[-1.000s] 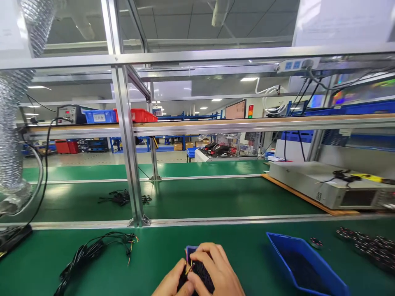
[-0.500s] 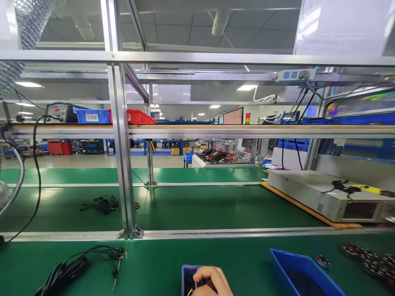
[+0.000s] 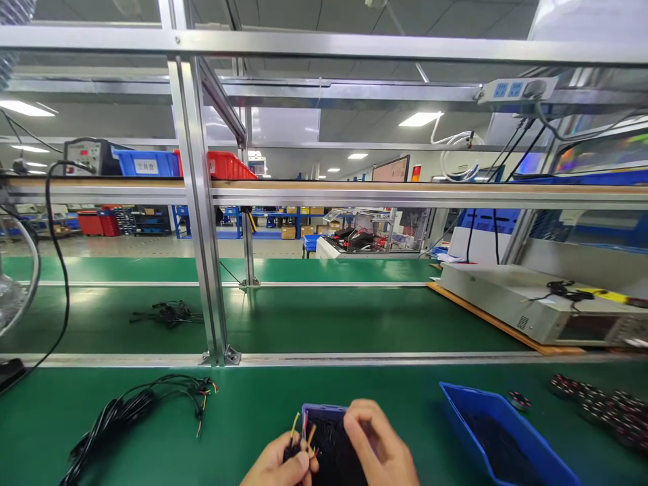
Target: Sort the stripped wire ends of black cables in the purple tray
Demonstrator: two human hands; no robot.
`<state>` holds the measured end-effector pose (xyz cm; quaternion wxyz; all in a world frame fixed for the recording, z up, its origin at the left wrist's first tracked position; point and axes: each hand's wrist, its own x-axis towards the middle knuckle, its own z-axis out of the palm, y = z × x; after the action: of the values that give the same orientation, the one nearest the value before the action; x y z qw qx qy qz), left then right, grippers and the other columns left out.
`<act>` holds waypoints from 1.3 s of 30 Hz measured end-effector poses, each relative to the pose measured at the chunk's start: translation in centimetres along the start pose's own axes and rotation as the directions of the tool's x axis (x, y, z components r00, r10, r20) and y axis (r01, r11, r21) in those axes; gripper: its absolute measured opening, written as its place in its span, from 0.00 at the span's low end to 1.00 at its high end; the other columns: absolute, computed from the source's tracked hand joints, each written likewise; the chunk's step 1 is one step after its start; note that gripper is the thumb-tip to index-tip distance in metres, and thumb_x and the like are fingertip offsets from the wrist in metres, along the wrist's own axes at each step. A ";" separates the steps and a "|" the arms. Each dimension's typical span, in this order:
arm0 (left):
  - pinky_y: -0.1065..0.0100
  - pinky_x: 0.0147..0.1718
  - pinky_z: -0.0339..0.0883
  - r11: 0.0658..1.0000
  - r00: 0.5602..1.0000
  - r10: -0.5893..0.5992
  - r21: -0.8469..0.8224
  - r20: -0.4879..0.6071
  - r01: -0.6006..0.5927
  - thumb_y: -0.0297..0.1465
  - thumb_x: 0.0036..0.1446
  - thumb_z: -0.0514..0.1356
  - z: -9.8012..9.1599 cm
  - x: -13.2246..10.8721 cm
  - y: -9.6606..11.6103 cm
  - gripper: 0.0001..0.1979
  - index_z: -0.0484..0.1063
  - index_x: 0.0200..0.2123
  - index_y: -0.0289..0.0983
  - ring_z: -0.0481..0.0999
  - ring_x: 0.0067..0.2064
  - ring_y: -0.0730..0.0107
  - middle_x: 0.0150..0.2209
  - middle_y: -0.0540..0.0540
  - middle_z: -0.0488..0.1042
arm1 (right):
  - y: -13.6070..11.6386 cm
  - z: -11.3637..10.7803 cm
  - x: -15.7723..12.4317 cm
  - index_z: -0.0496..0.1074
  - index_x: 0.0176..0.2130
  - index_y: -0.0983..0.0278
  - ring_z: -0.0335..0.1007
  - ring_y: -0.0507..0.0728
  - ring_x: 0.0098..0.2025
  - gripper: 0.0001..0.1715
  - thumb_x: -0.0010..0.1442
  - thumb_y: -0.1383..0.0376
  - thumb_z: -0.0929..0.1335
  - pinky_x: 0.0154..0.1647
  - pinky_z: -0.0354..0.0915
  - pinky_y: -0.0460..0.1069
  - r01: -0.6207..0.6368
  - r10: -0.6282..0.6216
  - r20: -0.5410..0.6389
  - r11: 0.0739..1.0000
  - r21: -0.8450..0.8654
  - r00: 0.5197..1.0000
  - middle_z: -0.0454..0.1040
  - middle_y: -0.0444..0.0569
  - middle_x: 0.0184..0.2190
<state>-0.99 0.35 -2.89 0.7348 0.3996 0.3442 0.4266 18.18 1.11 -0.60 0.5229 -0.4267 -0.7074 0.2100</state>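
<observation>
My left hand [image 3: 283,464] is closed on a black cable end [image 3: 292,451], with bare yellow, red and orange wires [image 3: 310,439] fanning out above the fingertips. Just to its right, my right hand [image 3: 382,445] is over a small blue-purple bin [image 3: 324,408]. Its thumb and forefinger come together in a pinch; whatever may be between them is too small to make out. Dark small pieces [image 3: 331,442] fill part of the bin, which is partly covered by both hands.
Left lies a bundle of black cables [image 3: 121,412] with stripped coloured ends. A larger blue bin [image 3: 506,432] stands right, near several round coil-like parts [image 3: 602,412]. A metal post [image 3: 197,223] rises from the green bench. Behind it are a grey instrument [image 3: 526,304] and more black cables [image 3: 169,314].
The view has tipped downward. My left hand, with the cable end and its wires, now shows clearly. My right hand has risen from inside the small bin and shifted right.
</observation>
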 end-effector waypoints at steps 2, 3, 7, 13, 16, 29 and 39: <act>0.75 0.19 0.49 0.999 0.998 0.032 0.019 -0.051 -0.031 0.55 0.38 0.73 0.0 0.0 -0.3 0.31 0.68 0.29 0.36 0.58 0.17 0.84 0.24 0.53 0.70 | -0.1 -1.3 1.0 0.76 0.34 0.59 0.73 0.59 0.37 0.11 0.67 0.62 0.66 0.40 0.66 0.50 0.001 0.022 0.104 0.978 -0.207 0.994 0.77 0.47 0.34; 0.75 0.17 0.48 0.999 0.997 0.045 0.030 -0.070 -0.043 0.57 0.37 0.72 0.0 0.0 -0.4 0.32 0.67 0.28 0.36 0.58 0.16 0.84 0.23 0.53 0.69 | -0.2 -1.6 1.3 0.77 0.36 0.58 0.73 0.60 0.39 0.06 0.64 0.64 0.69 0.42 0.65 0.51 0.035 0.027 0.184 0.946 -0.323 0.982 0.78 0.47 0.35; 0.77 0.16 0.50 0.994 0.994 0.070 0.094 -0.084 -0.062 0.58 0.39 0.70 0.0 0.0 -0.6 0.32 0.66 0.28 0.36 0.59 0.15 0.83 0.17 0.55 0.67 | -0.3 -0.8 1.5 0.80 0.37 0.58 0.73 0.62 0.39 0.13 0.49 0.68 0.79 0.44 0.63 0.53 0.261 0.011 0.431 0.781 -0.567 0.903 0.80 0.46 0.33; 0.78 0.15 0.48 0.980 0.987 0.120 0.172 -0.104 -0.101 0.57 0.42 0.69 0.7 -0.2 0.4 0.30 0.67 0.30 0.37 0.57 0.16 0.82 0.17 0.56 0.66 | -0.1 0.4 0.9 0.75 0.28 0.59 0.73 0.59 0.35 0.15 0.48 0.79 0.74 0.40 0.64 0.50 0.309 -0.026 0.447 0.758 -0.574 0.894 0.79 0.43 0.28; 0.78 0.14 0.47 0.970 0.974 0.179 0.191 -0.141 -0.151 0.58 0.40 0.70 1.6 0.4 1.0 0.31 0.67 0.29 0.37 0.56 0.16 0.82 0.17 0.57 0.65 | 0.0 -0.3 0.7 0.75 0.31 0.58 0.75 0.57 0.36 0.15 0.55 0.79 0.69 0.37 0.67 0.48 0.297 -0.059 0.433 0.810 -0.506 0.899 0.80 0.43 0.31; 0.78 0.15 0.49 0.968 0.993 0.093 0.242 -0.078 -0.072 0.57 0.44 0.68 2.3 -0.4 1.6 0.29 0.68 0.30 0.36 0.59 0.17 0.80 0.17 0.56 0.64 | -1.3 -1.4 0.1 0.72 0.40 0.58 0.75 0.55 0.37 0.13 0.72 0.66 0.60 0.40 0.70 0.46 0.214 -0.198 0.144 0.970 -0.112 0.970 0.76 0.46 0.34; 0.77 0.17 0.54 0.967 0.996 0.092 0.240 -0.018 -0.086 0.53 0.47 0.69 1.7 -0.3 1.3 0.27 0.70 0.31 0.36 0.63 0.20 0.77 0.21 0.54 0.65 | -1.9 -0.9 0.0 0.73 0.37 0.59 0.75 0.54 0.34 0.15 0.72 0.66 0.60 0.36 0.70 0.45 0.235 -0.217 0.161 0.967 -0.102 0.963 0.77 0.45 0.31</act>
<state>-0.15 -0.02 -0.94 0.6563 0.4941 0.3854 0.4202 18.34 -0.05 1.13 0.4628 -0.3567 -0.7999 0.1371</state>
